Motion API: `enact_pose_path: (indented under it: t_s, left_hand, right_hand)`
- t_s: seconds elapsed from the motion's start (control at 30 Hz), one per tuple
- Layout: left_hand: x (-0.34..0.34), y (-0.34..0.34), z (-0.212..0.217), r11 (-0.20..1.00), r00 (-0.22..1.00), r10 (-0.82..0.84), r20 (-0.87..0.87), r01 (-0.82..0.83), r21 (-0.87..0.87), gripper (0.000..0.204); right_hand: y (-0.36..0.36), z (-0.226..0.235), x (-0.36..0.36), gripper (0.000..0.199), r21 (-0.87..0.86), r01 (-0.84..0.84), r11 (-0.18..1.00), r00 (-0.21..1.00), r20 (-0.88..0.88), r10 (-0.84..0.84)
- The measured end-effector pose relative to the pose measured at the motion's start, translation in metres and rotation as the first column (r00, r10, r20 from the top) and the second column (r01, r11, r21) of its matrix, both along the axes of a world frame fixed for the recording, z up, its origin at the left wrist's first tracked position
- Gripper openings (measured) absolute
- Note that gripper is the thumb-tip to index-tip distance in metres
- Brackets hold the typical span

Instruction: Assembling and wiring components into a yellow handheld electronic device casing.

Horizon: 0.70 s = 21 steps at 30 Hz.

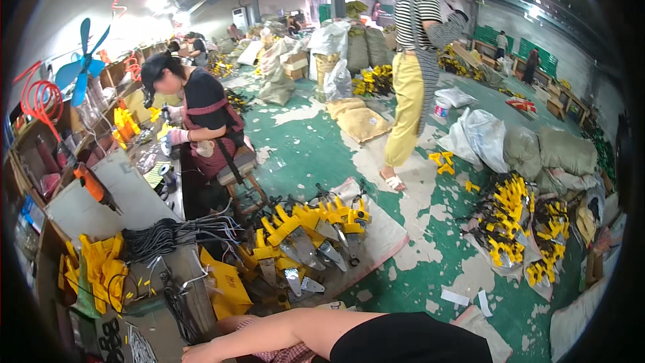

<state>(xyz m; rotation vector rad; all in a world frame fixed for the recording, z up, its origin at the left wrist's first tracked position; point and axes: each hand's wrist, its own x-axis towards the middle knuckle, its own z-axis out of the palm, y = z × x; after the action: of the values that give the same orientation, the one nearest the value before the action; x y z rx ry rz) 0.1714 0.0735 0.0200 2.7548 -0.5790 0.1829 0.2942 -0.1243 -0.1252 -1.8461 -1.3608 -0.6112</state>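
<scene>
My right arm [282,333], in a short black sleeve, reaches leftward along the lower edge. At its end my right hand [193,353] is at the bench edge, mostly cut off by the frame; its fingers and anything in them cannot be made out. Closest to it are a black cable bundle [180,312] and a heap of thin metal pins [140,345]. A yellow plastic bin [225,286] stands just beyond, beside piled yellow tool-like parts with metal blades [292,245]. Black cables [158,238] lie coiled on a box. My left hand is out of view.
A seated co-worker [201,111] works at the bench on the left. Another person [410,74] stands on the green floor [295,154]. Yellow parts are heaped on sacking [510,228] at right, near stuffed sacks [561,148]. An orange power screwdriver [93,183] hangs over the bench.
</scene>
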Motion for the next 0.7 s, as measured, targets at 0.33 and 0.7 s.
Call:
enact_pose_path:
  t_s: [0.33, 0.7]
  left_hand:
    - [-0.006, -0.005, 0.0, 0.999, 0.997, -0.007, -0.072, 0.004, -0.038, 0.042]
    - [-0.008, -0.009, 0.0, 0.981, 0.989, -0.026, -0.144, -0.003, -0.193, 0.029]
  right_hand:
    - [0.011, 0.002, -0.006, 0.02, -0.032, -0.011, 0.999, 0.995, -0.104, 0.007]
    - [0.018, 0.012, -0.012, 0.021, 0.137, 0.02, 0.99, 0.995, -0.096, -0.007]
